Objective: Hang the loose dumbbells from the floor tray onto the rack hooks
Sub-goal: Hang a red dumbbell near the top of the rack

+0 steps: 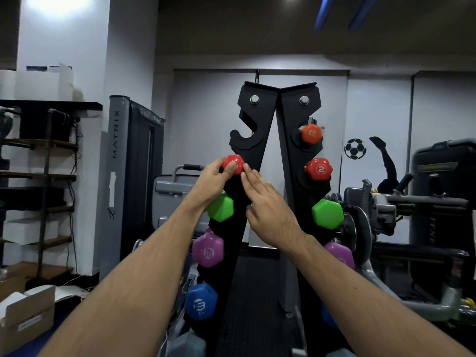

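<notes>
A black A-shaped dumbbell rack [280, 119] stands in front of me. My left hand [215, 180] grips a red dumbbell [235, 161] at the second hook on the rack's left side. My right hand [268, 202] has straight fingers, and their tips touch the red dumbbell's right edge. The top left hook [240, 136] is bare. Below on the left hang a green dumbbell [221, 208], a purple one [208, 251] and a blue one [201, 301]. The right side carries an orange dumbbell [311, 134], a red one [319, 169], a green one [327, 213] and a purple one [340, 255].
A grey weight machine [134, 176] stands left of the rack, with dark shelves [38, 150] and cardboard boxes [25, 313] further left. Another grey machine with a plate [381, 210] crowds the right side. A grey dumbbell [186, 345] lies low by the rack's foot.
</notes>
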Motion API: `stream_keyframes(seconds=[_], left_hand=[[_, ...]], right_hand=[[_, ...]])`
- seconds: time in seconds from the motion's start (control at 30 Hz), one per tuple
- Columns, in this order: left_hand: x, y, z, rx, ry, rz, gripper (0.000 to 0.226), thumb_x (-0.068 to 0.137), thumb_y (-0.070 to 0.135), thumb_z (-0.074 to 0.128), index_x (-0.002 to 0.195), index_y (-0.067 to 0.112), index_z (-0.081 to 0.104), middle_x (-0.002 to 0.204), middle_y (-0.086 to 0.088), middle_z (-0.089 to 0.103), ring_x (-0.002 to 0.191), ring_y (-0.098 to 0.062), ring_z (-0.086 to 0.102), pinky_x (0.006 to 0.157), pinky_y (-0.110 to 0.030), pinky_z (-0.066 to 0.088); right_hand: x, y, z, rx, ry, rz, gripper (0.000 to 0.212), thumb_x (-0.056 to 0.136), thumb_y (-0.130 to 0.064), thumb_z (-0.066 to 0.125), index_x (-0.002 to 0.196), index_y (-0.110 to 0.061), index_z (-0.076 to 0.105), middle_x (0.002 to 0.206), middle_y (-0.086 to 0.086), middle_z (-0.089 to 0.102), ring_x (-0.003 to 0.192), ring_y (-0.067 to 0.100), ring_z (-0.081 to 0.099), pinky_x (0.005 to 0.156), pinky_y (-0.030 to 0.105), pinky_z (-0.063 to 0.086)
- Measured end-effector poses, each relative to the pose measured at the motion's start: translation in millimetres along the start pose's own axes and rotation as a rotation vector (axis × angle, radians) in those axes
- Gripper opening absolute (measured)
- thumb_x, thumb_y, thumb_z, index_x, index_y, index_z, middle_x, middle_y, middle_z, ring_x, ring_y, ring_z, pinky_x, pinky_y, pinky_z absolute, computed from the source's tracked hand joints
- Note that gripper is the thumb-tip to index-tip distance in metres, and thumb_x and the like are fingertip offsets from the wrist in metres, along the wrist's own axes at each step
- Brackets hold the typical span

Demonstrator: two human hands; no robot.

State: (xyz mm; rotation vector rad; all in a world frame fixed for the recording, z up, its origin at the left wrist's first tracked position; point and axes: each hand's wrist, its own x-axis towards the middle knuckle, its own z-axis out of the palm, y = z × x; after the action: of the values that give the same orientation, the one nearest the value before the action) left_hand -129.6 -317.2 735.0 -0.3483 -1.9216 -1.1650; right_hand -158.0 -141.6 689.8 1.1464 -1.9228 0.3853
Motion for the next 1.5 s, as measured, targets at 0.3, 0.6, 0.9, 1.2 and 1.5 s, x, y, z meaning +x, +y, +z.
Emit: stream_keyframes(seconds=[0.3,0.6,0.9,1.2,1.5], left_hand=[[5,1,-14,-0.046,-0.092,-0.034,0.031,0.104,0.019,0.056,0.133,0.007,0.061,0.112,0.000,0.071,0.096,0.001,0.068,0.083,-0.012,0.051],[3,9,-4,-0.127,-0.052,-0.161,0.031,0.106,0.018,0.052,0.134,0.008,0.057,0.107,-0.001,0.068,0.091,-0.008,0.064,0.071,-0.011,0.051],[-36,8,22,0.159,0.237,0.033,0.053,0.104,0.047,0.050,0.148,0.019,0.047,0.137,0.006,0.059,0.120,-0.003,0.055,0.107,-0.021,0.044],[-160,0,59,0.076,0.353,0.103,0.048,0.104,0.030,0.055,0.148,0.015,0.048,0.146,0.001,0.055,0.135,-0.007,0.049,0.114,-0.033,0.042],[-279,-76,100,-0.122,0.103,-0.333,0.063,0.095,0.053,0.057,0.151,0.027,0.045,0.147,0.012,0.053,0.133,0.000,0.050,0.114,-0.033,0.043]], right_hand=[[0,-1,9,0.043,-0.013,0.024,0.083,0.093,-0.006,0.051,0.166,-0.013,0.010,0.174,-0.006,-0.007,0.160,0.011,-0.005,0.129,0.026,0.008],[-1,-10,5,0.072,-0.010,0.065,0.079,0.091,-0.003,0.050,0.164,-0.011,0.020,0.174,-0.004,-0.002,0.160,0.014,-0.001,0.130,0.032,0.013],[-5,-9,6,0.104,-0.007,0.065,0.083,0.091,-0.005,0.053,0.165,-0.013,0.017,0.174,0.000,0.002,0.161,0.017,0.003,0.129,0.042,0.019],[-73,-29,25,0.358,0.150,0.214,0.065,0.093,-0.012,0.058,0.156,-0.012,0.042,0.162,0.005,0.041,0.150,0.016,0.036,0.124,0.019,0.023],[-217,-40,101,0.461,-0.174,0.543,0.072,0.097,-0.045,0.063,0.160,-0.023,0.035,0.161,-0.001,0.040,0.148,0.014,0.037,0.122,0.032,0.031]])
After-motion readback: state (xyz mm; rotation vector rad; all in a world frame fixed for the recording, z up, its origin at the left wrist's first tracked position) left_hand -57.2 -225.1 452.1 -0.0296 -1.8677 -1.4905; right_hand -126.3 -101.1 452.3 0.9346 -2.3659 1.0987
